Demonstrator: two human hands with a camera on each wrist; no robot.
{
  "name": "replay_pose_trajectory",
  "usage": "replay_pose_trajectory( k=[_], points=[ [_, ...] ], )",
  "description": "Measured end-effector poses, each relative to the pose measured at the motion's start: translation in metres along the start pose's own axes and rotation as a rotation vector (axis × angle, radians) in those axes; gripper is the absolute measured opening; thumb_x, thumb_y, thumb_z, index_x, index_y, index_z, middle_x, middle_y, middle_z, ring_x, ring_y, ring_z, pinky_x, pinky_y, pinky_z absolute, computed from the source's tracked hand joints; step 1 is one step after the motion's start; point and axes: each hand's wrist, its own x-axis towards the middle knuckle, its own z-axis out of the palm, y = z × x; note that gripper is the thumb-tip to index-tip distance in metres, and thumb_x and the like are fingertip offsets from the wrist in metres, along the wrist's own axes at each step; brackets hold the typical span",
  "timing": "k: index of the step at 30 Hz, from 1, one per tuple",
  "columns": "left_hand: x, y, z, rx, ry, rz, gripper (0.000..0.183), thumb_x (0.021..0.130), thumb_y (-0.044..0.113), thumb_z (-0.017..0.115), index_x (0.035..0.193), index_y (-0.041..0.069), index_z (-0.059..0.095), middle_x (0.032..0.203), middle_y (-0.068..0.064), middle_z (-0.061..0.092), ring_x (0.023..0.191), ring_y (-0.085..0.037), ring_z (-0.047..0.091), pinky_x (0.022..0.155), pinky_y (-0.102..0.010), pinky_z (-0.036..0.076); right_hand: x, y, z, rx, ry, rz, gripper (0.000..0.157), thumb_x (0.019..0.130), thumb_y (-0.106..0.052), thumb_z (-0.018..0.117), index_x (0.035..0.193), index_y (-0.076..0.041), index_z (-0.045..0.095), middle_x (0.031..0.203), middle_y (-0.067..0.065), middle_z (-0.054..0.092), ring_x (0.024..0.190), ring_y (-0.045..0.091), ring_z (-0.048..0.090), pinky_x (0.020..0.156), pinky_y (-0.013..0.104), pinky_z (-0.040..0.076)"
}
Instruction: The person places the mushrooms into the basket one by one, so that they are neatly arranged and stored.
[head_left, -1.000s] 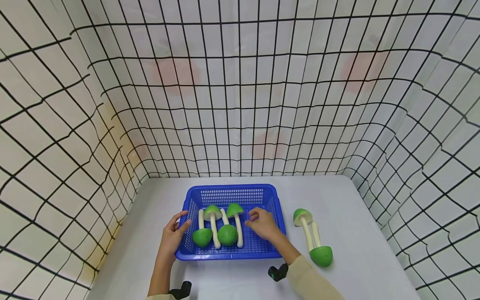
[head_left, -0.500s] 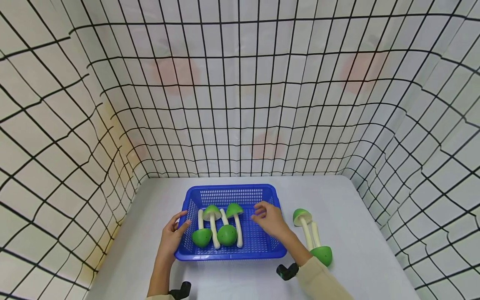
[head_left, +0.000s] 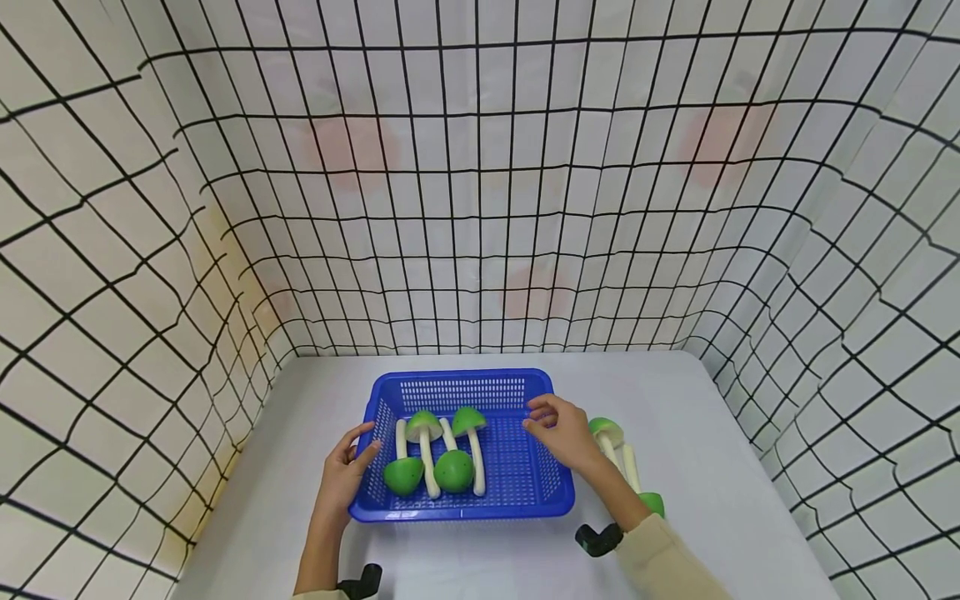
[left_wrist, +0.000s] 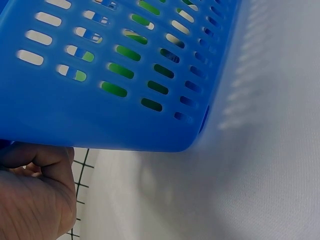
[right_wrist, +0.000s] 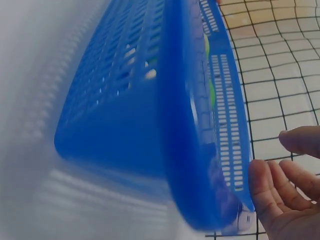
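Black netting (head_left: 478,218) backs the white table (head_left: 720,475); left hand (head_left: 347,472) grips basket (head_left: 495,510), right hand (head_left: 566,432) relaxed.

R-most mushroom (head_left: 632,469) pt. behind forearm (head_left: 619,497)

Blue basket (head_left: 513,487), 6 green-capped, cream-stemmed mushrooms (head_left: 453,472), black-gridded netting (head_left: 478,172), white tabletop (head_left: 465,557)

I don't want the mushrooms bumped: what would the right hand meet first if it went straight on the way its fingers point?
Probably the rightmost mushroom in the blue basket: the right hand points leftward, toward it. The hand's height is unclear, so it might pass above.
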Motion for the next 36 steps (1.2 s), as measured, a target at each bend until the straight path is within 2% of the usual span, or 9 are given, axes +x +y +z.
replay_pose_trajectory(
  k=[7, 12, 16, 25, 31, 36],
  points=[
    [0.018, -0.024, -0.003, 0.006, 0.007, -0.002, 0.051, 0.104, 0.029, 0.063, 0.152, 0.02, 0.05, 0.133, -0.027, 0.06, 0.11, -0.035, 0.067, 0.089, -0.047, 0.06, -0.003, 0.007, -0.016, 0.019, 0.03, 0.008, 0.031, 0.092, -0.014, 0.077, 0.12, -0.004, 0.069, 0.105, 0.01, 0.074, 0.092, 0.02, 0.071, 0.074, 0.023, 0.057],
    [0.025, -0.033, -0.004, 0.0, 0.018, -0.001, 0.052, 0.102, 0.032, 0.066, 0.151, 0.022, 0.052, 0.13, -0.024, 0.062, 0.106, -0.03, 0.067, 0.085, -0.041, 0.061, -0.006, 0.015, -0.026, -0.016, 0.063, 0.034, 0.032, 0.092, -0.016, 0.077, 0.121, -0.003, 0.07, 0.104, 0.009, 0.074, 0.092, 0.02, 0.07, 0.071, 0.023, 0.056],
    [0.024, -0.029, -0.003, -0.021, 0.025, -0.019, 0.051, 0.102, 0.031, 0.067, 0.15, 0.023, 0.053, 0.129, -0.023, 0.064, 0.103, -0.029, 0.068, 0.082, -0.036, 0.059, -0.01, 0.021, -0.034, -0.063, 0.067, 0.062, 0.033, 0.093, -0.02, 0.077, 0.121, -0.004, 0.069, 0.103, 0.009, 0.073, 0.093, 0.022, 0.069, 0.072, 0.024, 0.055],
    [0.002, 0.001, -0.003, -0.029, -0.01, -0.002, 0.049, 0.103, 0.022, 0.065, 0.149, 0.014, 0.053, 0.121, -0.025, 0.065, 0.099, -0.031, 0.068, 0.079, -0.038, 0.058, -0.015, 0.044, -0.057, -0.085, 0.065, 0.116, 0.032, 0.093, -0.019, 0.077, 0.121, -0.006, 0.069, 0.106, 0.008, 0.074, 0.098, 0.023, 0.07, 0.077, 0.024, 0.055],
    [0.0, 0.004, -0.003, -0.019, -0.01, -0.001, 0.049, 0.103, 0.022, 0.065, 0.149, 0.014, 0.053, 0.124, -0.027, 0.064, 0.101, -0.031, 0.068, 0.082, -0.039, 0.059, -0.022, 0.06, -0.071, -0.086, 0.066, 0.122, 0.032, 0.093, -0.019, 0.077, 0.121, -0.006, 0.068, 0.108, 0.011, 0.073, 0.1, 0.027, 0.07, 0.077, 0.025, 0.056],
    [0.009, -0.008, -0.002, -0.012, -0.007, -0.009, 0.05, 0.104, 0.024, 0.064, 0.151, 0.016, 0.051, 0.129, -0.029, 0.062, 0.106, -0.034, 0.067, 0.085, -0.041, 0.059, -0.027, 0.074, -0.08, -0.108, 0.057, 0.128, 0.038, 0.094, -0.022, 0.076, 0.126, -0.004, 0.066, 0.113, 0.013, 0.073, 0.103, 0.028, 0.07, 0.076, 0.023, 0.055]
  ],
)
